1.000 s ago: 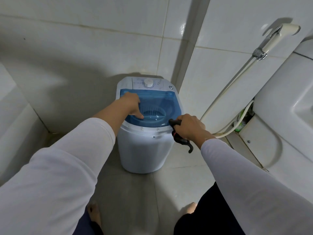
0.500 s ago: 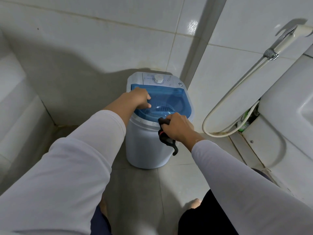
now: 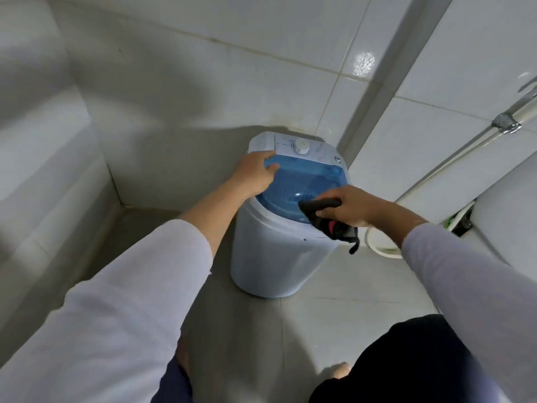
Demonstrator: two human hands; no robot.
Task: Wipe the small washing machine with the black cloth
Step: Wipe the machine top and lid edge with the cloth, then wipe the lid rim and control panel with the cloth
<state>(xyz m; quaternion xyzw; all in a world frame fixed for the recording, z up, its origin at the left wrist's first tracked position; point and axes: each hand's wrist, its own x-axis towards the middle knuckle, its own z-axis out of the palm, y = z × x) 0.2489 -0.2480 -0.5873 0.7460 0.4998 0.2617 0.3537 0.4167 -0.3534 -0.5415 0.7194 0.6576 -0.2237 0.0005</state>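
Note:
The small washing machine [image 3: 270, 257] stands on the tiled floor in the wall corner, a white tub with a clear blue lid [image 3: 308, 178] and a white dial at the back. My left hand [image 3: 255, 174] rests flat on the lid's back left corner, fingers spread. My right hand [image 3: 345, 209] is closed on the black cloth [image 3: 319, 212] and presses it on the lid's front right rim. Part of the cloth hangs down the machine's right side, with a bit of pink showing.
A white hose [image 3: 453, 161] with a metal fitting runs down the right wall to a loop on the floor. A white toilet [image 3: 505, 210] stands at the right edge. A low tiled ledge [image 3: 49, 170] lines the left. My bare feet are on the grey floor.
My left hand slid from the lid's front left to its back left corner. My right hand brought the cloth up from the machine's side onto the lid's rim. The camera shifted left.

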